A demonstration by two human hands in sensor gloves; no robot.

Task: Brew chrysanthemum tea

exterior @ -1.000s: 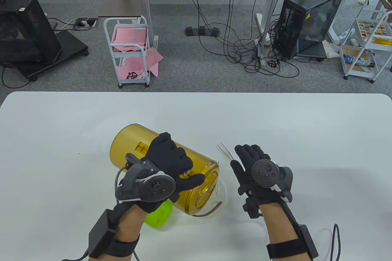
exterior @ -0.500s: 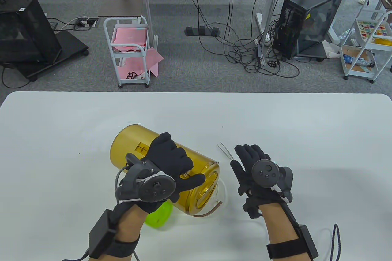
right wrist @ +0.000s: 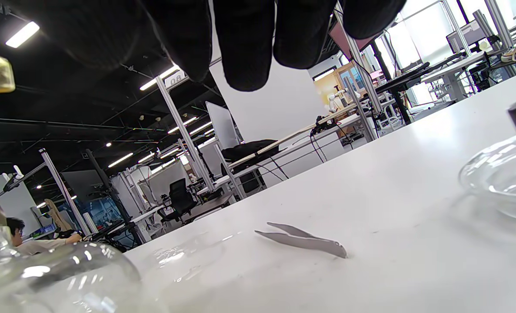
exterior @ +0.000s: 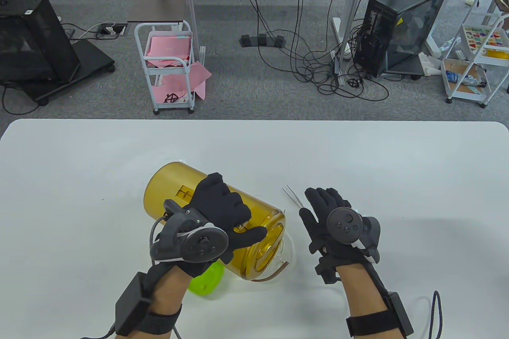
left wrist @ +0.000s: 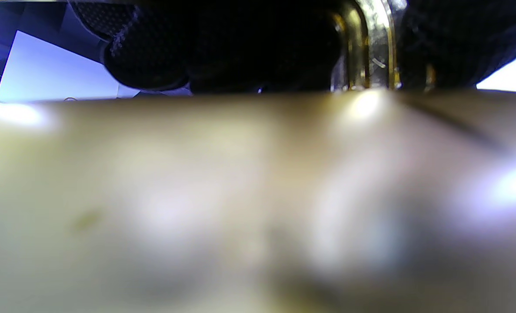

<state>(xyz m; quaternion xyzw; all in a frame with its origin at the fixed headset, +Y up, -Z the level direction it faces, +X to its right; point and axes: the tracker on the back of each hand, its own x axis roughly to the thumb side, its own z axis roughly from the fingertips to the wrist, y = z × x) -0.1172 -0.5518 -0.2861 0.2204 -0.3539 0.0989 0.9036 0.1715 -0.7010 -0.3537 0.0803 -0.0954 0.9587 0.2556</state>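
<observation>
While the left hand (exterior: 216,212) wraps its fingers over the big amber see-through plastic jar (exterior: 171,190), tipped on its side above the white table (exterior: 79,180), the jar's mouth end covers most of a clear glass teapot (exterior: 287,255); only a rim and a brown handle strip show. The left wrist view gives only a blurred amber wall (left wrist: 240,195). A lime-green lid (exterior: 206,279) is half hidden under the left wrist. The right hand (exterior: 330,215) hovers with fingers straight and holding nothing; thin metal tweezers (exterior: 291,196) lie on the table just beyond its fingertips (right wrist: 244,52). A clear glass piece (right wrist: 497,174) sits cut off at the right wrist view's edge.
</observation>
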